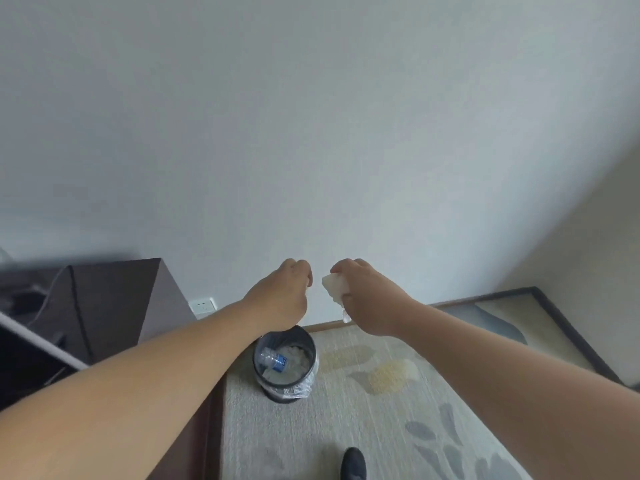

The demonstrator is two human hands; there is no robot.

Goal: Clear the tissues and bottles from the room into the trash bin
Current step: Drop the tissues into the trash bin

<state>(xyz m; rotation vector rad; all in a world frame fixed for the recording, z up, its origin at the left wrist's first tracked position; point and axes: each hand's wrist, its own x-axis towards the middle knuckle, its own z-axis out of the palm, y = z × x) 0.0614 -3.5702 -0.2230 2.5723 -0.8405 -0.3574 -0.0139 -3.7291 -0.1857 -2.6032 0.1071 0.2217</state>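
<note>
Above trash bin [284, 367] | right hand [363, 292] clutches tissue [334, 287] | left hand [284, 292] curled, contents unclear

A plain pale wall [311, 133] fills most of what I see ahead, evenly lit with soft light. Low on it, to the left, sits a white socket [202, 305]. Further left stands a dark brown cabinet [114, 306] against the wall. Under me lies a grey-beige carpet [346, 410] with yellow patches and grey leaf shapes. At the far right, a dark-framed picture [512, 323] rests at the foot of the wall.
</note>
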